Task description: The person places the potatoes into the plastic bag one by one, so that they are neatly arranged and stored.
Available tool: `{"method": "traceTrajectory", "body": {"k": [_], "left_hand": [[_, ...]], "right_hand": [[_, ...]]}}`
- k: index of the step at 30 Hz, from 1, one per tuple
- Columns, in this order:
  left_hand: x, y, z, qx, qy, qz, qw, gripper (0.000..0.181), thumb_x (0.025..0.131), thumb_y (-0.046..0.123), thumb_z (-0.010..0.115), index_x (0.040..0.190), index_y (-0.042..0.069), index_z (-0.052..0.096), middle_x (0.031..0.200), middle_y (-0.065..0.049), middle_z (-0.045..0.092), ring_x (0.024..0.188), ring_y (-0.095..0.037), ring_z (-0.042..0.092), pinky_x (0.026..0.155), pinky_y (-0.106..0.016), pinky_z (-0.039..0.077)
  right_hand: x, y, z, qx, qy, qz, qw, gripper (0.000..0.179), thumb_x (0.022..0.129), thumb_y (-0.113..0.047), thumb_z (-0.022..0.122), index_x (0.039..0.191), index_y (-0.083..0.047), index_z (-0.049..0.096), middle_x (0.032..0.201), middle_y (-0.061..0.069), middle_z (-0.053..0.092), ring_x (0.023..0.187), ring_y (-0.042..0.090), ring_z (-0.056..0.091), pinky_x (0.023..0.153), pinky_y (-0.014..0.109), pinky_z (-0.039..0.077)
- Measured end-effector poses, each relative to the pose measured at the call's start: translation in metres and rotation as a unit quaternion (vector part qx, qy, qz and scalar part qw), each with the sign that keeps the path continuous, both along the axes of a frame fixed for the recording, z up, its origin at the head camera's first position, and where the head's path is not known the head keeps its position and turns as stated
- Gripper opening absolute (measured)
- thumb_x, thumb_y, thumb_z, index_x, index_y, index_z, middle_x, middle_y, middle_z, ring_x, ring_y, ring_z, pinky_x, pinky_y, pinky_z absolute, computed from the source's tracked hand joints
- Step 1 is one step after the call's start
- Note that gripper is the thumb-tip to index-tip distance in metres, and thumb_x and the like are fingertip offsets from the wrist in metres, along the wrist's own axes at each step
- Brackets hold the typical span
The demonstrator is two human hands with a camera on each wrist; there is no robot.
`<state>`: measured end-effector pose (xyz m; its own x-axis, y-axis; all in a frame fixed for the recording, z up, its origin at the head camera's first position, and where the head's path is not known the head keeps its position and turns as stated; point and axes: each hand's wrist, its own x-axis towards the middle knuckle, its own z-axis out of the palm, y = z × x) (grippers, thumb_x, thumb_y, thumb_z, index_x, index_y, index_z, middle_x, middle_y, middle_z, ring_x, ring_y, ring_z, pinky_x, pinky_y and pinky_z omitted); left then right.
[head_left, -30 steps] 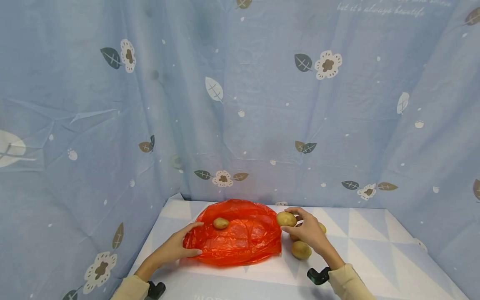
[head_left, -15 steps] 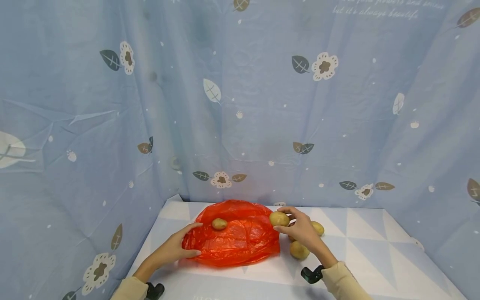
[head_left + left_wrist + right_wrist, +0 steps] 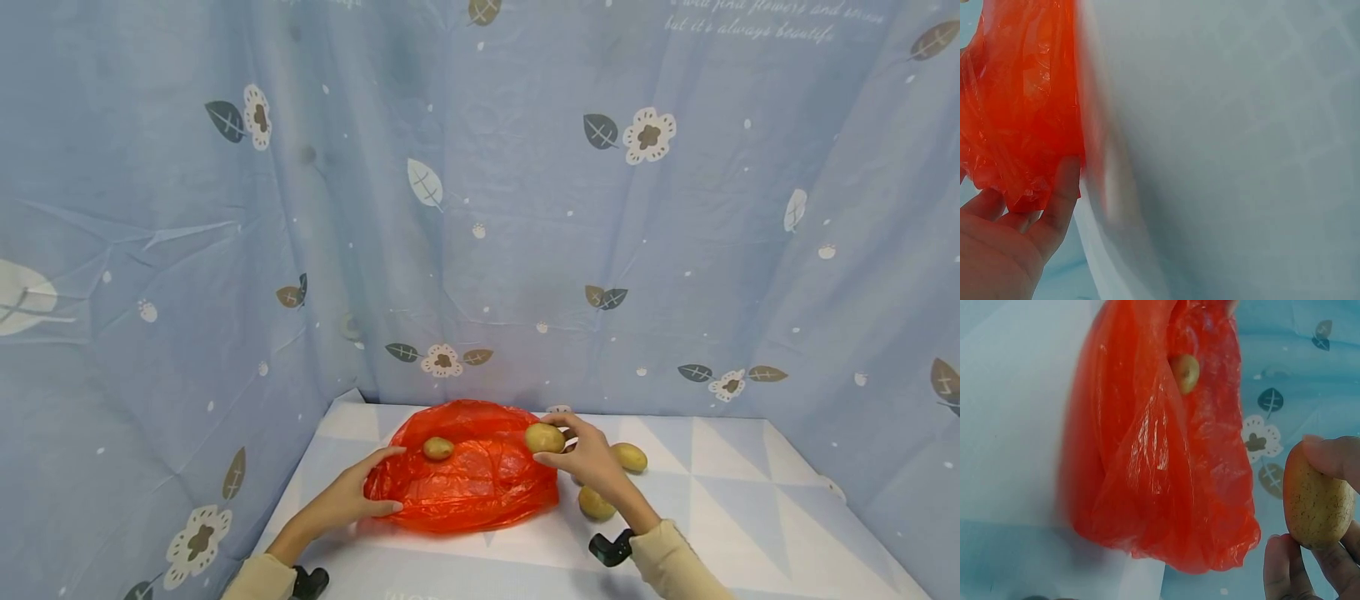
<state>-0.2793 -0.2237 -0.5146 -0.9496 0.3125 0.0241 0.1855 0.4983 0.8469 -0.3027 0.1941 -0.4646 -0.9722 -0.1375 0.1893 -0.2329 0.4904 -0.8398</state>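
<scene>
Red bag [image 3: 480, 507], one, in left hand's [image 3: 351, 493] grip; one potato [image 3: 438, 448] inside, another potato [image 3: 543, 438] in right hand's [image 3: 591, 460].

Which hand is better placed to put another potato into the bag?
Probably the right hand: it holds a potato near the right edge of the bag; the left hand holds the left edge.

Bench [image 3: 731, 475], white/pale-blue triangle print. Open red plastic bag [image 3: 480, 504] on left half, toward back edge. Right of bag: rear potato [image 3: 629, 457] nearer back edge, front potato [image 3: 596, 504] farther from it, partly covered.
</scene>
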Motion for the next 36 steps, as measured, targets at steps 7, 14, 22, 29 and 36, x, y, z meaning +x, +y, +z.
{"method": "traceTrajectory", "body": {"k": [7, 14, 22, 29, 36], "left_hand": [[0.001, 0.000, 0.001, 0.004, -0.002, -0.006, 1.0000, 0.084, 0.082, 0.025, 0.089, 0.153, 0.023, 0.045, 0.157, -0.019, 0.042, 0.141, -0.047, 0.039, 0.109, -0.070, 0.037], [0.001, 0.001, 0.000, 0.004, -0.007, -0.003, 1.0000, 0.085, 0.081, 0.026, 0.089, 0.154, 0.025, 0.046, 0.157, -0.019, 0.042, 0.142, -0.048, 0.038, 0.109, -0.071, 0.036], [0.001, 0.001, -0.001, 0.006, -0.007, -0.008, 0.9999, 0.084, 0.081, 0.027, 0.089, 0.153, 0.025, 0.046, 0.157, -0.018, 0.042, 0.142, -0.047, 0.039, 0.109, -0.072, 0.035], [0.000, 0.000, -0.001, -0.001, -0.002, -0.008, 1.0000, 0.083, 0.082, 0.028, 0.089, 0.153, 0.025, 0.046, 0.156, -0.018, 0.044, 0.140, -0.046, 0.041, 0.109, -0.071, 0.036], [0.000, 0.000, -0.002, 0.000, -0.008, -0.003, 1.0000, 0.083, 0.082, 0.027, 0.089, 0.153, 0.024, 0.047, 0.154, -0.018, 0.045, 0.139, -0.046, 0.043, 0.108, -0.070, 0.038]], "right_hand": [[-0.002, -0.011, 0.001, 0.002, 0.021, 0.023, 0.9995, 0.054, 0.075, -0.024, 0.094, 0.123, -0.019, 0.069, 0.114, -0.001, 0.068, 0.090, 0.024, 0.063, 0.073, 0.033, 0.057], [-0.004, -0.022, -0.001, 0.014, 0.031, 0.044, 0.9985, 0.054, 0.076, -0.024, 0.093, 0.123, -0.023, 0.067, 0.109, -0.001, 0.066, 0.091, 0.021, 0.062, 0.075, 0.033, 0.057], [-0.007, -0.034, -0.003, 0.006, 0.030, 0.061, 0.9977, 0.055, 0.075, -0.026, 0.094, 0.124, -0.023, 0.067, 0.113, -0.002, 0.067, 0.089, 0.020, 0.062, 0.074, 0.032, 0.057], [-0.007, -0.047, -0.003, 0.006, 0.028, 0.074, 0.9969, 0.055, 0.076, -0.027, 0.094, 0.123, -0.023, 0.067, 0.113, -0.001, 0.068, 0.088, 0.021, 0.064, 0.074, 0.034, 0.057], [-0.009, -0.059, -0.005, 0.006, 0.042, 0.099, 0.9942, 0.051, 0.077, -0.026, 0.092, 0.121, -0.022, 0.067, 0.110, -0.002, 0.067, 0.091, 0.021, 0.063, 0.075, 0.034, 0.057]]}}
